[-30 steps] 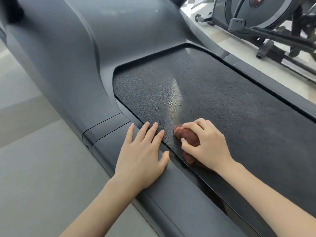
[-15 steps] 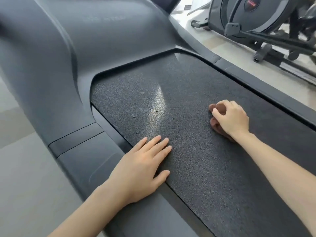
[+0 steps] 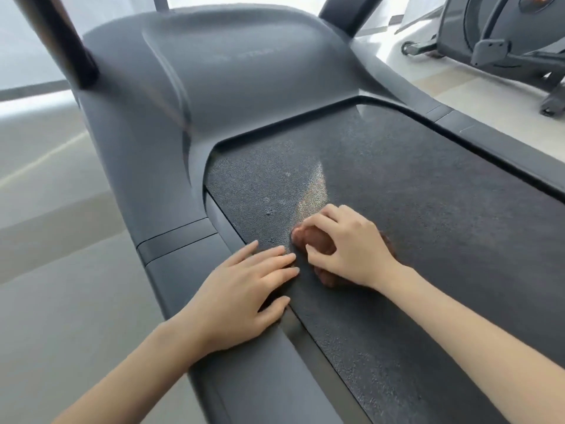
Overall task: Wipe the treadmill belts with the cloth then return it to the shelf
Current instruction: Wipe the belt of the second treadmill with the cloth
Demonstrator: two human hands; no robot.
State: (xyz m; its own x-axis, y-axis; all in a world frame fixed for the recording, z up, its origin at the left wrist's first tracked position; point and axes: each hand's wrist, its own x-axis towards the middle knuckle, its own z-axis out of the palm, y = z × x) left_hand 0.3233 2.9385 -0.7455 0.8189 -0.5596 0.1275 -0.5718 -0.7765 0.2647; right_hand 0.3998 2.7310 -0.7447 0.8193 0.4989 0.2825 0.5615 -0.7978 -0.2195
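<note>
The treadmill's dark textured belt (image 3: pixel 428 228) fills the middle and right of the view. A bunched brown cloth (image 3: pixel 315 240) lies on the belt near its left edge, and my right hand (image 3: pixel 348 246) grips it with curled fingers and presses it down. My left hand (image 3: pixel 244 289) lies flat with straight fingers across the grey left side rail (image 3: pixel 183 258), fingertips reaching onto the belt just left of the cloth. Small light specks and a bright glare streak show on the belt ahead of the cloth. No shelf is in view.
The grey motor cover (image 3: pixel 232 75) rises at the belt's front, with dark uprights at the top left and top middle. The right side rail (image 3: pixel 489 139) borders the belt. Another exercise machine (image 3: pixel 504 41) stands on the pale floor at the upper right.
My right hand has swept the cloth back from the belt's middle to its left edge, next to my left hand. The view has tilted up toward the motor cover.
</note>
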